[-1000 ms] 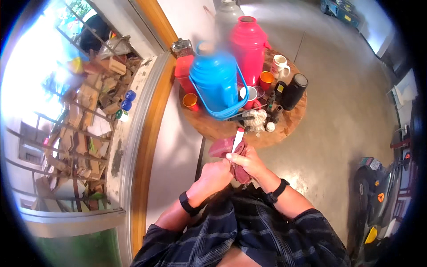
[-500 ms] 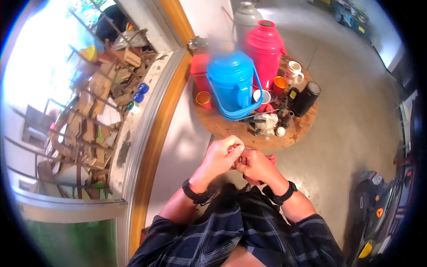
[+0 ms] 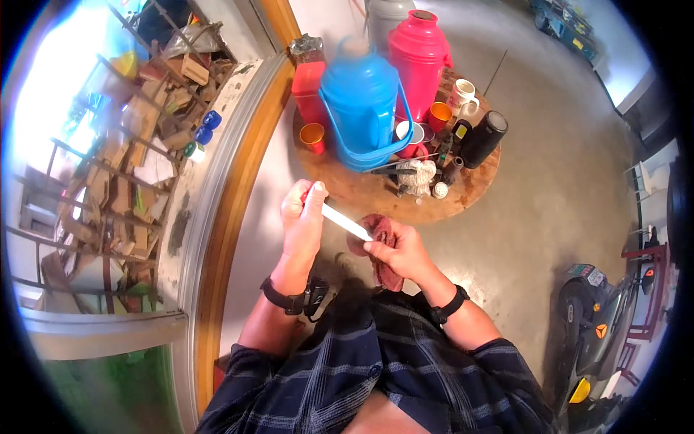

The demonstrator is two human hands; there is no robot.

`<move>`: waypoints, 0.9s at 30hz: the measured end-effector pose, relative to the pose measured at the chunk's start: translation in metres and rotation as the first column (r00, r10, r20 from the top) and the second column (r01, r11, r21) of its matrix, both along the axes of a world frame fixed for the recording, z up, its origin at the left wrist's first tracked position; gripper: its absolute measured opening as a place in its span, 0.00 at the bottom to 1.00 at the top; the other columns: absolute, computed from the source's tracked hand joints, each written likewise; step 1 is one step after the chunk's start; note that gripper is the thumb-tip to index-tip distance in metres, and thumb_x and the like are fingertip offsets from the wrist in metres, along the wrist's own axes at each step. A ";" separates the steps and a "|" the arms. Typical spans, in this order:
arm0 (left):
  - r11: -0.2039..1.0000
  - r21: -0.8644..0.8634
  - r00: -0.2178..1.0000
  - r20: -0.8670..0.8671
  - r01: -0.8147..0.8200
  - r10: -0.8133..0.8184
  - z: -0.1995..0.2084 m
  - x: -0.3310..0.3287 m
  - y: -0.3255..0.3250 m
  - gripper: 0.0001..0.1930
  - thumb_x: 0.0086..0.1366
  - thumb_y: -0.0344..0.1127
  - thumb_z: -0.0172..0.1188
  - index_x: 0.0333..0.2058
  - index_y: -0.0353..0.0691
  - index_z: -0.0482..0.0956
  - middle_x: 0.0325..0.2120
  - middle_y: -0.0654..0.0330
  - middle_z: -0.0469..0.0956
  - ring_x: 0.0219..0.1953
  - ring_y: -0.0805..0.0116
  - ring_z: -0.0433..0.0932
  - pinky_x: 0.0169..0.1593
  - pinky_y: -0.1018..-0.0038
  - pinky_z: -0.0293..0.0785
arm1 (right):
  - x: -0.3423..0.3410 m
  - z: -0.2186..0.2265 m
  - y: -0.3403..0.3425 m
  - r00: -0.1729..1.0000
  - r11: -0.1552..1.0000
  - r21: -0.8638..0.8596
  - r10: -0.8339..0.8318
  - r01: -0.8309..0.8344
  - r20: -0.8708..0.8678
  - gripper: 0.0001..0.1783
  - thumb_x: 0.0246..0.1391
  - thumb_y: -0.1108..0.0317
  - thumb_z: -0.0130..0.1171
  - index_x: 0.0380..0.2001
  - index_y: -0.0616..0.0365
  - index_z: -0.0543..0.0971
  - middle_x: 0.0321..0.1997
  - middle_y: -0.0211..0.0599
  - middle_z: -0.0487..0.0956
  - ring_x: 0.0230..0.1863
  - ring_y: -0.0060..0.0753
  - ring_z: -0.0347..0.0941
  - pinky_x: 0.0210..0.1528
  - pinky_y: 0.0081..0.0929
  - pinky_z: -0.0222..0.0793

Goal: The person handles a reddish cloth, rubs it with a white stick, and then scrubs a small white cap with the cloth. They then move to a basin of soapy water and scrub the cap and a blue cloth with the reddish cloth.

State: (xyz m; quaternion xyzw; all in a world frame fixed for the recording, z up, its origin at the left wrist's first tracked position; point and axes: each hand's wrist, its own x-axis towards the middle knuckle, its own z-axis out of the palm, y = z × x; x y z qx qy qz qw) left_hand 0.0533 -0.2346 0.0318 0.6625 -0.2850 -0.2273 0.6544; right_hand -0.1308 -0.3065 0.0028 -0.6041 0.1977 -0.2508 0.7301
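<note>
In the head view, the left hand pinches the far end of a slim, straight white stick between thumb and fingers, while the right hand grasps a crumpled dark red cloth at its near end (thumb laid on top). The stick slants between both hands, nearer the body than a round brown wooden table bearing a bulky blue plastic jug.
</note>
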 end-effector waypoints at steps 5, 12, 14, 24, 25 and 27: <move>0.986 -0.153 0.937 -0.332 0.062 -0.110 0.006 -0.005 0.012 0.11 0.72 0.35 0.50 0.28 0.41 0.69 0.14 0.71 0.62 0.13 0.82 0.56 0.17 0.81 0.51 | 0.000 -0.012 -0.003 0.982 0.974 0.171 -0.167 0.150 0.087 0.04 0.57 0.74 0.59 0.36 0.62 0.77 0.45 0.36 0.79 0.45 0.26 0.75 0.49 0.29 0.71; 0.942 -0.286 0.910 -0.317 0.177 -0.267 -0.003 -0.032 0.027 0.08 0.72 0.32 0.50 0.31 0.38 0.69 0.15 0.67 0.65 0.15 0.80 0.61 0.19 0.79 0.58 | -0.005 0.017 -0.004 0.886 0.791 0.597 -0.366 0.134 0.285 0.17 0.65 0.63 0.51 0.49 0.66 0.72 0.44 0.47 0.80 0.44 0.42 0.79 0.52 0.39 0.75; 0.926 -0.304 0.877 -0.353 0.223 -0.327 -0.001 -0.042 0.029 0.08 0.72 0.32 0.50 0.32 0.38 0.69 0.15 0.67 0.65 0.15 0.80 0.62 0.20 0.80 0.59 | -0.009 -0.001 -0.012 0.904 0.744 0.655 -0.363 0.136 0.225 0.22 0.66 0.56 0.50 0.51 0.64 0.71 0.46 0.49 0.79 0.45 0.46 0.78 0.50 0.44 0.75; 0.819 -0.439 0.769 -0.350 0.370 -0.535 -0.020 -0.063 0.032 0.01 0.67 0.24 0.54 0.35 0.36 0.72 0.26 0.63 0.70 0.19 0.74 0.69 0.22 0.78 0.67 | -0.037 -0.028 -0.034 0.836 0.560 0.795 -0.300 -0.235 0.459 0.30 0.61 0.42 0.53 0.50 0.59 0.73 0.47 0.41 0.79 0.46 0.41 0.76 0.51 0.42 0.72; 0.827 -0.388 0.783 -0.318 0.408 -0.535 -0.024 -0.062 0.034 0.01 0.66 0.24 0.54 0.35 0.37 0.71 0.27 0.62 0.70 0.21 0.74 0.70 0.22 0.78 0.68 | -0.038 -0.026 -0.032 0.872 0.566 0.821 -0.358 -0.082 0.334 0.30 0.60 0.42 0.53 0.50 0.58 0.74 0.47 0.41 0.79 0.46 0.40 0.76 0.51 0.40 0.72; 0.839 -0.278 0.810 -0.247 0.467 -0.532 -0.030 -0.059 0.038 0.01 0.66 0.26 0.54 0.36 0.38 0.71 0.30 0.61 0.70 0.26 0.75 0.72 0.21 0.76 0.69 | -0.031 0.015 -0.021 0.831 0.586 0.798 -0.368 -0.140 0.417 0.26 0.63 0.46 0.52 0.50 0.58 0.74 0.48 0.40 0.78 0.48 0.36 0.75 0.51 0.35 0.72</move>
